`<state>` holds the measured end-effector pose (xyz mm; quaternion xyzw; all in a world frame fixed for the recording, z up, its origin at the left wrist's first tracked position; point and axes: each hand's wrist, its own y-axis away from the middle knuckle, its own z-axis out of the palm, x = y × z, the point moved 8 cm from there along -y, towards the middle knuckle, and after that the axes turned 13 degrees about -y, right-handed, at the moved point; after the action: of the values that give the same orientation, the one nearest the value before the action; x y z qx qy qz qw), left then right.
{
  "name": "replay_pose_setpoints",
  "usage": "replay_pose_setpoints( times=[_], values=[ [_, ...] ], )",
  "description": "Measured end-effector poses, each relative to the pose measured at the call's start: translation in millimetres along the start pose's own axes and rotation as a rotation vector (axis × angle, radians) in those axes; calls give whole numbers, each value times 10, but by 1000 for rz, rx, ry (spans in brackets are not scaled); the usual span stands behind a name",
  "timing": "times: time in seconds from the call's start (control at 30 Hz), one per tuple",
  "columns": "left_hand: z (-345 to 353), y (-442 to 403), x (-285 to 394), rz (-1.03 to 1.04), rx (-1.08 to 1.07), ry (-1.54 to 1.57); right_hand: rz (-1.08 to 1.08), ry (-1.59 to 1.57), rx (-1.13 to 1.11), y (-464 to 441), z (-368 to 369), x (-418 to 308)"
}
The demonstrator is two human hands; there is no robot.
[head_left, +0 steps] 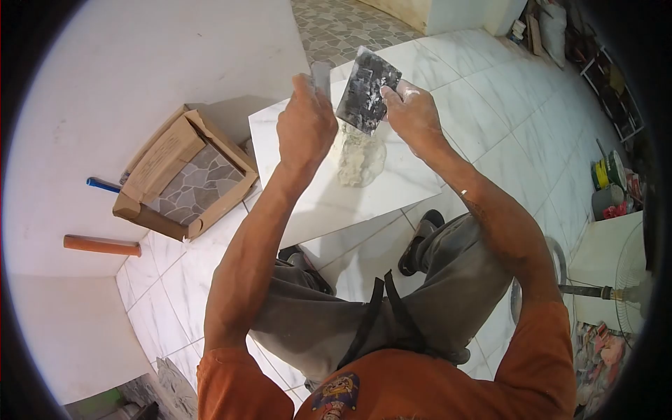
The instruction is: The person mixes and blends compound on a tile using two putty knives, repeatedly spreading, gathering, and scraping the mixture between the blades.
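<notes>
My left hand [306, 126] is closed around a putty knife, its grey blade [321, 75] pointing up and away from me. In my right hand [413, 115] is a dark square plate [367, 91] smeared with white paste, pinched at its right edge by thumb and fingers. White residue coats the right fingertips. The blade and the plate are apart, side by side. Below them, a mound of pale paste [360, 157] lies on a white marble-patterned board [294, 203] in front of my feet.
An open cardboard box [161, 164] stands left of the board by the wall. An orange bar [102, 245] and a blue-handled item [103, 184] are farther left. At right are a fan [630, 292], cans and spools [609, 175], and a sack [553, 31].
</notes>
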<state>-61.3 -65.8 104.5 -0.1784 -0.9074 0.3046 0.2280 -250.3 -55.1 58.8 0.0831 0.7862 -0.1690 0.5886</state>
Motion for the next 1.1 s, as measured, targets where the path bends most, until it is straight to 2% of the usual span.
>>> replay_pose_setpoints(
  times=[0.07, 0.17, 0.33, 0.57, 0.67, 0.77, 0.87, 0.97, 1.1],
  values=[
    [-28, 38, 131, 9, -10, 39, 10, 18, -8, 4, 15, -27],
    [-14, 114, 308, 66, -13, 107, -83, 108, 13, -27, 49, -26],
    [80, 193, 490, 88, -80, 169, -76, 153, -26, 96, 149, -196],
    [188, 41, 174, 36, -24, 65, -179, 202, -152, 330, 251, -360],
    [98, -2, 58, 24, 13, 65, -152, 268, -68, 193, 87, -309],
    [3, -18, 66, 37, 26, 88, -23, 168, -74, 85, 60, -107],
    [52, 14, 132, -7, -22, 154, -70, 156, -116, 126, 127, -165],
    [97, 60, 250, 27, -26, 146, -230, 198, -154, 195, 268, -213],
    [228, 54, 148, 27, -50, 36, -130, 232, -294, 355, 331, -281]
  ],
)
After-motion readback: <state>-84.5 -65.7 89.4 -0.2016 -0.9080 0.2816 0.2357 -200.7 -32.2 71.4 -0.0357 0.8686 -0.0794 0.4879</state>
